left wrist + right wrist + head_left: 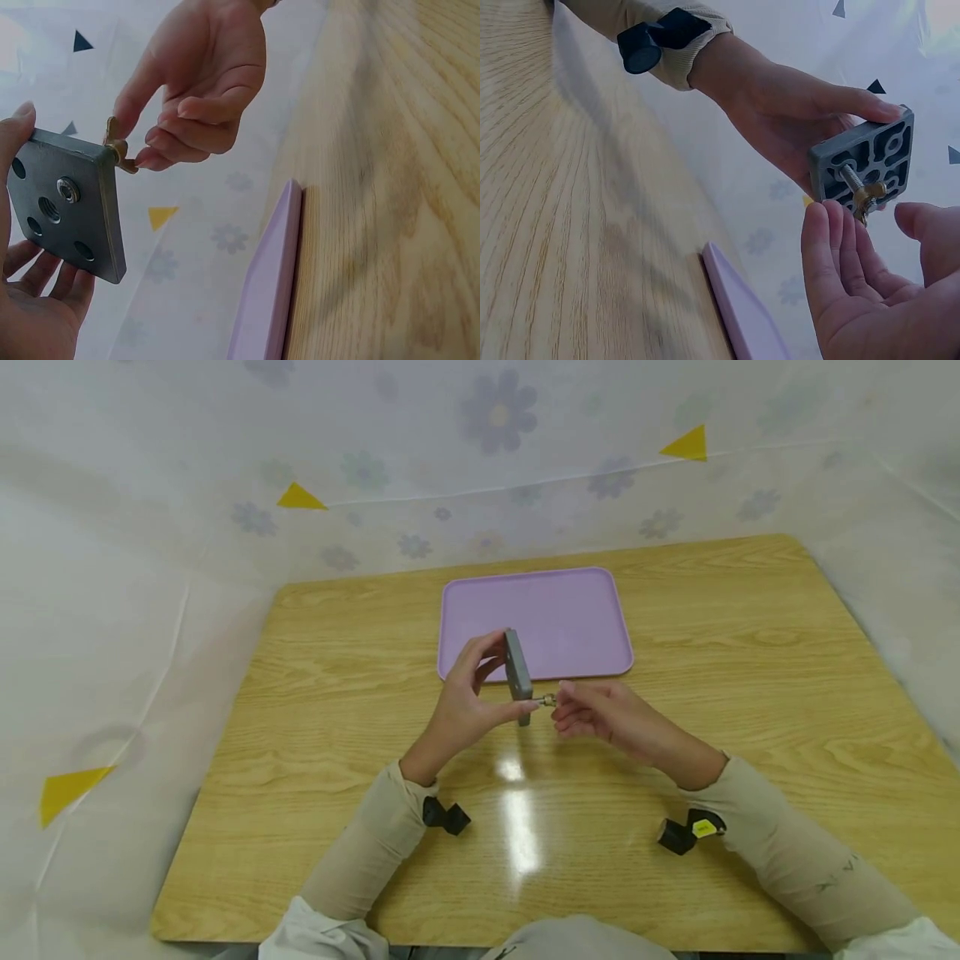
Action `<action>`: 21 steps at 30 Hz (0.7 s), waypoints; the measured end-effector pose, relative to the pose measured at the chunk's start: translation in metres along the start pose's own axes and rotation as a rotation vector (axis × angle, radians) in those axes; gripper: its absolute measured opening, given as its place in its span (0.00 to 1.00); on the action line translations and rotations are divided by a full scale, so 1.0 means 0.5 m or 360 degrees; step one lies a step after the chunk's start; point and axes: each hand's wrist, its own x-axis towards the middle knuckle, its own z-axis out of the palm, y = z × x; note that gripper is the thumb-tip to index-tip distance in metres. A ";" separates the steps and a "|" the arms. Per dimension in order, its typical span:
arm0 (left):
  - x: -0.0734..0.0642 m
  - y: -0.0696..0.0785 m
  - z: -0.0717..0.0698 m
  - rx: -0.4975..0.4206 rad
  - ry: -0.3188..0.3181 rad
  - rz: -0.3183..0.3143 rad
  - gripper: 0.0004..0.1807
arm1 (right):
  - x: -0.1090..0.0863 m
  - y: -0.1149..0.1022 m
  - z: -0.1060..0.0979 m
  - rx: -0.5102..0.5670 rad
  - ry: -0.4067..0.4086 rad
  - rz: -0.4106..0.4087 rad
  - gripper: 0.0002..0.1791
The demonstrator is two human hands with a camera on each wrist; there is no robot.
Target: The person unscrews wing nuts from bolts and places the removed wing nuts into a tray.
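Observation:
My left hand [467, 714] grips a grey square plate [71, 199] by its edges, thumb on one side and fingers on the opposite one. The plate stands upright above the table. Its flat face has several holes and a socket-head bolt [68, 190]; its ribbed face shows the threaded bolt shank [850, 178]. A brass-coloured wing nut [868, 198] sits on that shank, apart from the plate. At the wing nut is my right hand [611, 718], fingers loosely bent. One fingertip touches a wing, while the thumb stands apart from it in the right wrist view.
A lilac tray [540, 618] lies on the wooden table [337, 710] beyond the hands. Black wrist mounts [678, 835] hang from both sleeves. A flower-patterned white sheet [420, 460] surrounds the table, with yellow triangles on it.

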 end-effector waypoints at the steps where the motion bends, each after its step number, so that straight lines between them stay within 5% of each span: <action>1: 0.000 0.000 0.000 0.0000 -0.0003 -0.0002 0.46 | 0.001 0.000 0.002 -0.0013 -0.0002 -0.0015 0.13; 14: -0.002 0.001 -0.001 -0.0033 -0.0038 -0.0018 0.45 | 0.004 0.000 0.019 -0.0184 0.0055 -0.0188 0.06; 18: -0.002 0.002 0.000 -0.0031 -0.0039 -0.0012 0.45 | 0.001 0.003 0.019 -0.0493 0.0126 -0.0344 0.09; 21: -0.002 0.003 0.000 -0.0021 -0.0039 -0.0006 0.45 | -0.003 0.001 0.025 -0.0773 0.0127 -0.0586 0.08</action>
